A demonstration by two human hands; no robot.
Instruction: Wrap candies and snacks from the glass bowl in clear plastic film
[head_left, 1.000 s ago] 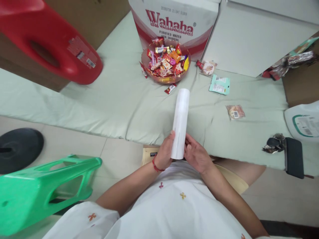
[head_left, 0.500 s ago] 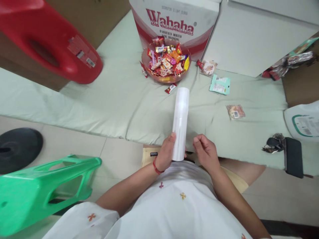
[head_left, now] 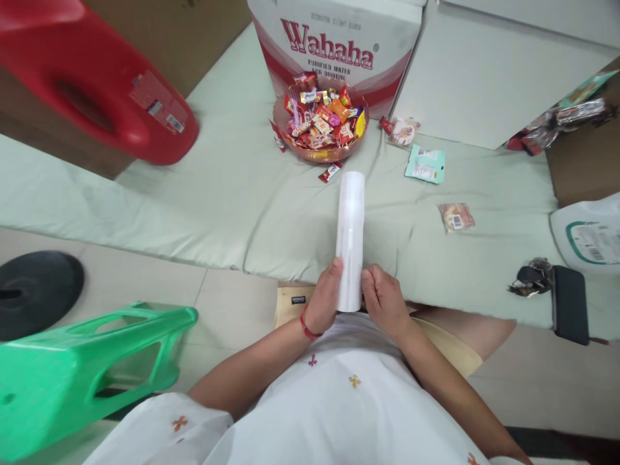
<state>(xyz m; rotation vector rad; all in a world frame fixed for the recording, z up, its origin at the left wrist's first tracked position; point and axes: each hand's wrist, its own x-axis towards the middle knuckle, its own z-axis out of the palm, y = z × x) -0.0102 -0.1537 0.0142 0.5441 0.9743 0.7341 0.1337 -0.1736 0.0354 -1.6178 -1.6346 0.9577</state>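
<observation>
While the left grip (head_left: 323,300) is closing around the lower part of a white roll (head_left: 351,239), thumb on its left side, the right grip (head_left: 387,300) is curling beside its lower right edge, thumb and fingers pressing together; whether they are pinching anything cannot be told.

Clock positions, read from the roll:

- Roll: one, glossy, pointing to 12 o'clock, its lower end lying between the grips.
- Red cord bracelet (head_left: 308,325): one, circling the left wrist.
- White patterned shirt (head_left: 310,400): at 6, covering the wearer.
- Red-wrapped sweet (head_left: 330,172): one, lying loose at 11, near the roll's far end.
- Pink glass bowl (head_left: 317,155): between 11 and 12, holding assorted wrapped sweets (head_left: 325,123).
- Wahaha water carton (head_left: 334,51): at 12, standing behind the bowl.
- Mint-green packet (head_left: 425,164): between 1 and 2, lying on the pale green cloth (head_left: 208,194).
- Clear packet (head_left: 456,218): between 2 and 3, lying flat.
- Keys (head_left: 531,278): at 3, resting just beside a black phone (head_left: 570,305).
- White jug (head_left: 588,232): at 3, showing in part.
- Green plastic stool (head_left: 53,361): at 8, lying tilted.
- Black disc (head_left: 46,284): at 9, lying beyond the stool.
- Red container (head_left: 121,110): at 10, showing a label.
</observation>
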